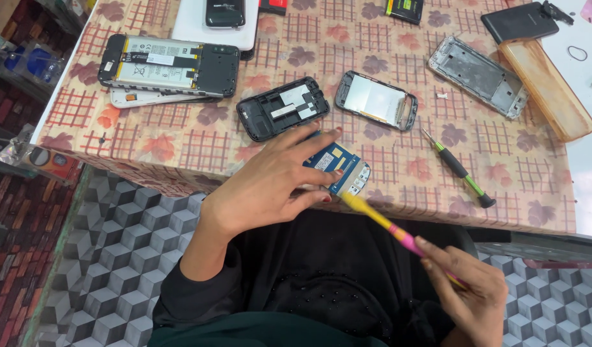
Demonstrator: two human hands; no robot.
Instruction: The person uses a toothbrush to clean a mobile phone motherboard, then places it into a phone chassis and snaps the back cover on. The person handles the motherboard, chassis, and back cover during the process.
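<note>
The left hand (264, 186) presses the blue phone circuit board (338, 168) at the table edge (437, 215), just below the black phone housing (283, 108). The right hand (466, 289) grasps a yellow-pink screwdriver (379, 222), tip at the board. The tip could slip and scratch the board.

Circuit board (340, 168) at near edge of surface (534, 186), under left hand (264, 186). Tool (379, 222) in right hand (466, 289), tip touching board's near corner. Phone back shell (282, 108) just behind board; frame (376, 101) right of shell. Screwdriver (458, 168) right of board. Opened phone (169, 65) far left, stacked on another phone (148, 98). Metal chassis (478, 76) far right, long case (547, 87) beside it.
</note>
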